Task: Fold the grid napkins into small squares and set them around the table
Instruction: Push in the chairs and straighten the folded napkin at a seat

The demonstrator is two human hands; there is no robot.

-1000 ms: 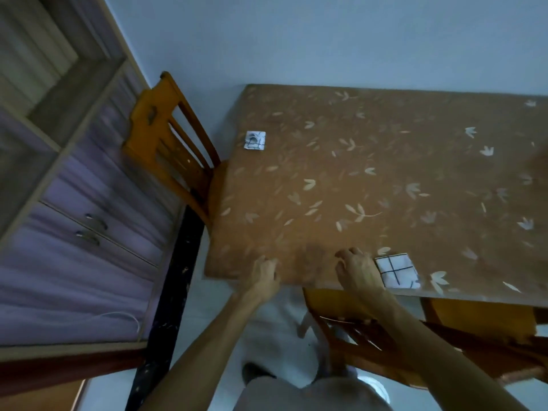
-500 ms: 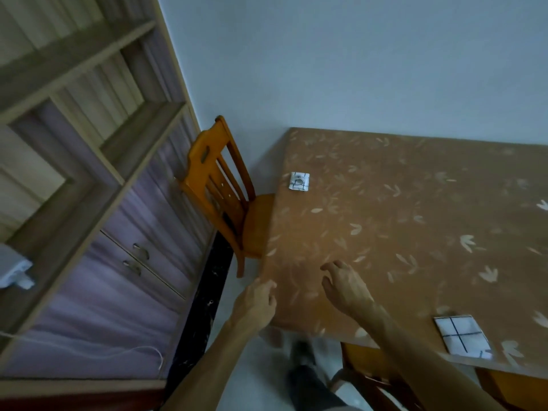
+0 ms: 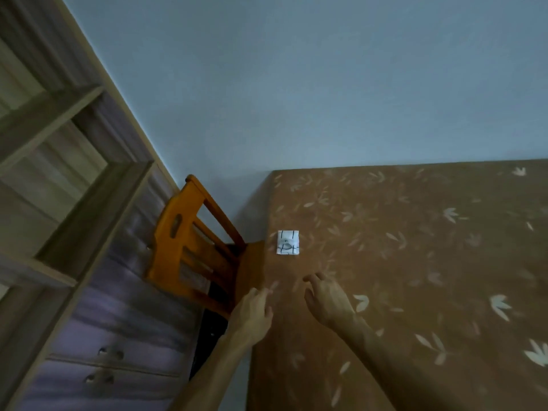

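Note:
A small folded white napkin (image 3: pixel 287 242) with black grid lines lies on the brown leaf-patterned table (image 3: pixel 415 262), near its left edge. My left hand (image 3: pixel 252 312) hovers at that edge, below the napkin, with fingers relaxed and holding nothing. Over the tabletop a little to the right, my right hand (image 3: pixel 327 301) has its fingers loosely curled and is empty. Both hands are a short way from the napkin and do not touch it.
An orange wooden chair (image 3: pixel 189 247) is pushed in at the table's left side, beside the napkin. A wooden shelf unit with purple drawers (image 3: pixel 98 321) stands along the left. A pale blue wall runs behind the table.
The view has swung left and forward along the table. Both hands have moved toward the far folded napkin. The folded napkin at the near edge has dropped out of view.

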